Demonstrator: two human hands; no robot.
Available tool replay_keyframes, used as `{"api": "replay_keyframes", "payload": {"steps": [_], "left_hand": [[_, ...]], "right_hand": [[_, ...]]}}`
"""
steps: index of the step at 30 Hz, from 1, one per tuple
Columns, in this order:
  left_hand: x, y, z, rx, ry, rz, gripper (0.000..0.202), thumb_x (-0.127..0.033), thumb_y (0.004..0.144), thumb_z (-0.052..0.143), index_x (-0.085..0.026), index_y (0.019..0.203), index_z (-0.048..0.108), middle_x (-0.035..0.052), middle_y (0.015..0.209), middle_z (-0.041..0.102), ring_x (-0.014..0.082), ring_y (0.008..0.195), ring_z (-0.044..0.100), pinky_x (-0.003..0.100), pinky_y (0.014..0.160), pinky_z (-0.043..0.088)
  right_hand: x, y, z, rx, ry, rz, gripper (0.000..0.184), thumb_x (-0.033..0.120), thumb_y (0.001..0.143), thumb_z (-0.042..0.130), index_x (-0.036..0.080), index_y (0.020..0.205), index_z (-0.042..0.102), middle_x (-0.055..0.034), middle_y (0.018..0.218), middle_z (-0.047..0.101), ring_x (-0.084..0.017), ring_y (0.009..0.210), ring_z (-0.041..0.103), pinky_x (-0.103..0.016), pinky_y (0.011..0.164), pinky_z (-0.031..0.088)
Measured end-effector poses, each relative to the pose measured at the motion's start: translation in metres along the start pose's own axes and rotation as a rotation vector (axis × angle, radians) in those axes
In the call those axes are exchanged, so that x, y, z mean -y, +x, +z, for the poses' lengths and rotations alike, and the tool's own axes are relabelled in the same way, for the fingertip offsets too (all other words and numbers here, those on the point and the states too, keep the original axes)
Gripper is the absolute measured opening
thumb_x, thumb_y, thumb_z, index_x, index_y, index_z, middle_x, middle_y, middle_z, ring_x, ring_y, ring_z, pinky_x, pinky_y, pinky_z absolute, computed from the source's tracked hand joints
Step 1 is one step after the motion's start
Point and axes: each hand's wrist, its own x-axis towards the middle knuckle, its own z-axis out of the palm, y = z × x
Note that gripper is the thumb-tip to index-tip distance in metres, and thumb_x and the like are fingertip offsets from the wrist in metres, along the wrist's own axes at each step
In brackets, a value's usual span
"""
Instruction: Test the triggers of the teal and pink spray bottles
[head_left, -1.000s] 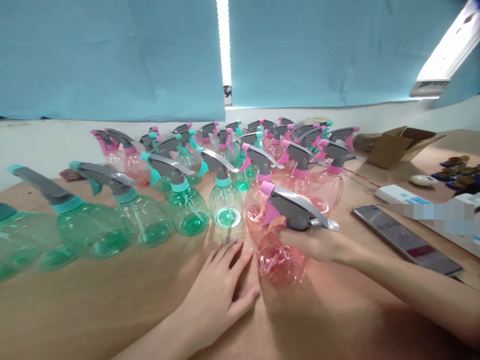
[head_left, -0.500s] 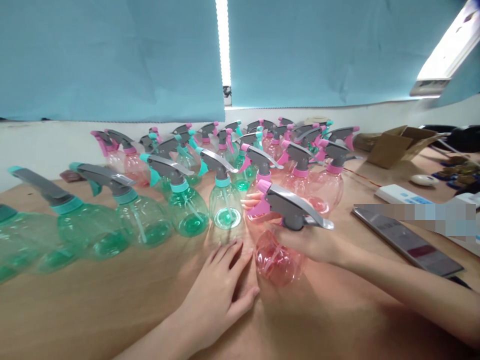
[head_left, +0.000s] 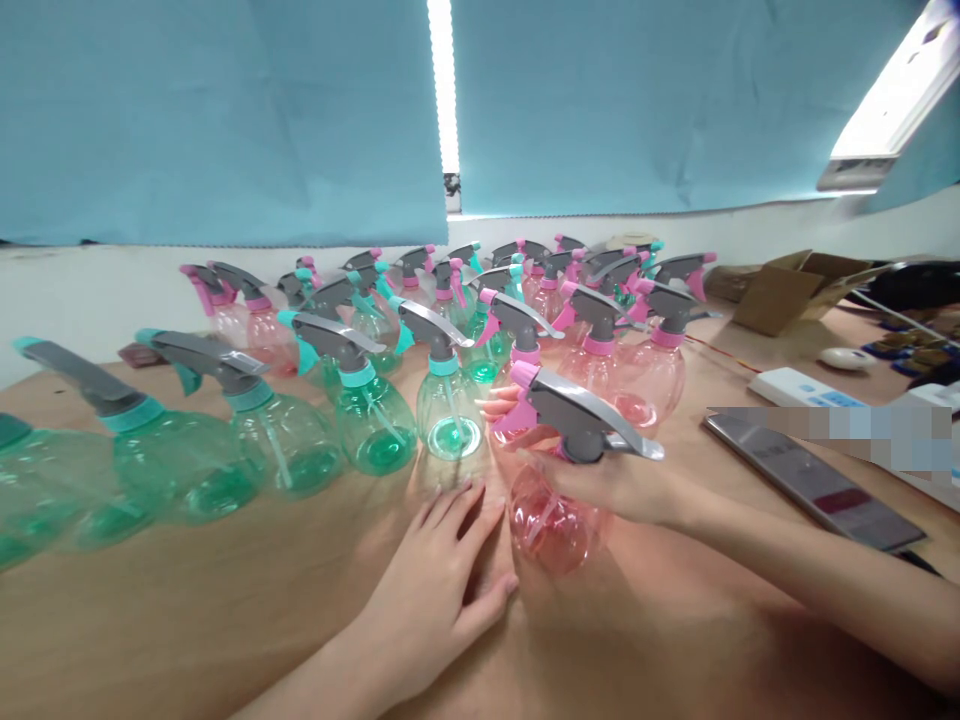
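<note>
My right hand (head_left: 600,485) is closed around the neck of a pink spray bottle (head_left: 559,525), which stands tilted slightly on the table with its grey and pink spray head above my fingers. Part of the grip is hidden behind that head. Flat on the wooden table (head_left: 262,620) lies my left hand (head_left: 442,570), fingers spread and holding nothing. Just beyond its fingertips stands a clear green spray bottle (head_left: 452,410) with a turquoise collar. Another green spray bottle (head_left: 375,425) is beside it on the left. Behind my right hand is a pink spray bottle (head_left: 649,380).
Green bottles (head_left: 184,460) line the left side, and several pink and green ones crowd the back. On the right lie a phone (head_left: 814,485), a white power strip (head_left: 802,390), a white mouse (head_left: 847,359) and an open cardboard box (head_left: 780,290). Blue blinds (head_left: 225,120) hang behind.
Almost nothing differs. The view has shifted very slightly; both hands and the held spray bottle stay in place.
</note>
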Motion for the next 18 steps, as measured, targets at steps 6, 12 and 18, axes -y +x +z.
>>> {"api": "replay_keyframes", "payload": {"steps": [6, 12, 18], "left_hand": [[0.0, 0.0, 0.0, 0.007, 0.002, 0.003, 0.052, -0.035, 0.09, 0.054, -0.017, 0.137, 0.044, 0.0152, 0.142, 0.044, 0.0331, 0.13, 0.039, 0.053, 0.105, 0.035], [0.0, 0.0, 0.0, 0.004, 0.002, 0.002, 0.052, -0.035, 0.09, 0.055, -0.017, 0.138, 0.044, 0.0146, 0.143, 0.044, 0.0336, 0.131, 0.039, 0.053, 0.105, 0.035], [0.0, 0.0, 0.0, 0.01, 0.001, -0.005, 0.052, -0.035, 0.09, 0.055, -0.017, 0.138, 0.044, 0.0145, 0.143, 0.044, 0.0331, 0.13, 0.039, 0.052, 0.106, 0.034]], "right_hand": [[-0.004, -0.001, 0.0, 0.003, -0.047, -0.017, 0.022, 0.013, 0.073, 0.053, 0.024, 0.089, 0.062, 0.0021, 0.076, 0.06, -0.009, 0.05, 0.048, -0.025, 0.051, 0.049], [-0.009, -0.003, 0.0, 0.011, -0.07, -0.02, 0.022, 0.011, 0.074, 0.052, 0.025, 0.088, 0.061, 0.002, 0.076, 0.061, -0.01, 0.053, 0.054, -0.024, 0.051, 0.049], [-0.012, -0.004, -0.001, 0.007, -0.149, -0.069, 0.032, 0.012, 0.073, 0.051, 0.026, 0.099, 0.062, 0.0014, 0.077, 0.062, -0.012, 0.06, 0.058, -0.024, 0.054, 0.051]]}}
